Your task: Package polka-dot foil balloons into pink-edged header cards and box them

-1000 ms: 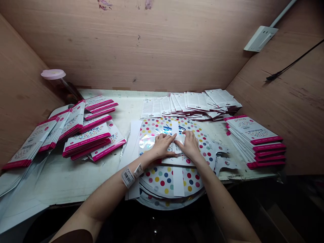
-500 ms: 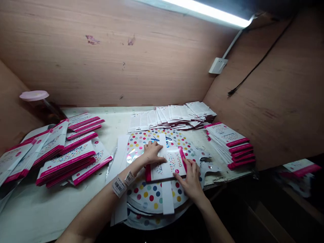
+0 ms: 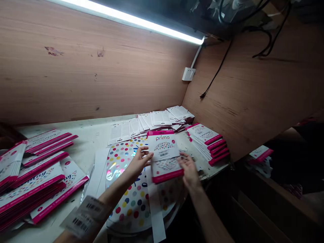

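Note:
A white and pink "prima" balloon packet [image 3: 165,168] is raised and tilted over the pile of polka-dot foil balloons [image 3: 124,202]. My right hand [image 3: 189,170] grips it by the right edge, slightly blurred. At its left edge is my left hand [image 3: 142,159], fingers apart; whether the fingertips touch the packet is hard to tell. Barcode stickers [image 3: 86,216] cling to my left forearm. A white paper strip [image 3: 155,209] lies on the balloons below the packet.
Banded stacks of pink-edged packets [image 3: 37,175] lie at the left. White packets [image 3: 154,119] are spread along the back, and another stack [image 3: 206,136] stands by the right wall. More white strips [image 3: 97,173] lie left of the balloons. A person's arm [image 3: 288,138] shows at far right.
The packet was pressed flat under both hands, then turned and lifted upright off the balloons. My left hand has come off its top to its left side. The view has swung right.

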A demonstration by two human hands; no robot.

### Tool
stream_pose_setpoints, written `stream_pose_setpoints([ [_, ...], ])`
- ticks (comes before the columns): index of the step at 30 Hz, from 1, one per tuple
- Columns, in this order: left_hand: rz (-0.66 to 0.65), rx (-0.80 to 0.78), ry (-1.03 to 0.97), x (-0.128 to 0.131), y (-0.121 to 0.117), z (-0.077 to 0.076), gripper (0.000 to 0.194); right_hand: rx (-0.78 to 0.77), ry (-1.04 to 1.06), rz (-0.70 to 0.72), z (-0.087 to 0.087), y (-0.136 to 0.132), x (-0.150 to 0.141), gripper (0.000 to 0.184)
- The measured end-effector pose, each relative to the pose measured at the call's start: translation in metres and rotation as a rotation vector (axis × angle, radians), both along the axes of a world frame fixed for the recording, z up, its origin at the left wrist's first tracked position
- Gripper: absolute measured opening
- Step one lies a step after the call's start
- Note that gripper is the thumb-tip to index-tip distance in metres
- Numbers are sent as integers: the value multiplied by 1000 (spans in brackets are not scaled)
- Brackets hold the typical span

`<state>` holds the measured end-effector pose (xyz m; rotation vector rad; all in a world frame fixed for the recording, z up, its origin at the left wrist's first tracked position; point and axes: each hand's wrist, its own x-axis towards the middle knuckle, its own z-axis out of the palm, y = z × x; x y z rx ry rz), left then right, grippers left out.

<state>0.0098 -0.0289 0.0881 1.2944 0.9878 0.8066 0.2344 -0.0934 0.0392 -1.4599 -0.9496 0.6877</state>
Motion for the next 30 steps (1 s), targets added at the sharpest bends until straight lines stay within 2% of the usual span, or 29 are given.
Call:
stream_pose_setpoints([
  [3,-68,28,109,-27,-25,-1,56,-51,-189,-86,49,28,99,65],
  [5,-91,69,175,-50,-38,-7,50,-139,-362,-129,81,45,163,62],
  [7,-72,88,197,-65,-47,-14,48,-236,-571,-170,99,62,204,57],
  [8,-63,91,208,-69,-51,-17,47,-288,-679,-176,100,70,213,55],
  [10,-64,85,224,-71,-55,-21,46,-399,-878,-139,87,85,211,54],
  [12,-100,70,227,-68,-58,-23,46,-512,-1044,-68,61,98,196,58],
  [14,-149,67,228,-68,-60,-22,46,-620,-1174,-45,35,108,181,70],
  [16,-186,72,242,-72,-61,-22,48,-719,-1264,-93,19,116,175,82],
  [20,-187,34,268,-89,-63,-28,47,-924,-1326,-263,15,135,178,106],
  [22,-187,12,252,-95,-63,-32,47,-949,-1378,-298,17,143,176,110],
  [27,-206,-18,219,-94,-63,-38,45,-834,-1536,-131,10,153,163,66],
  [30,-196,-28,206,-95,-63,-37,45,-936,-1492,-162,10,163,158,65],
])
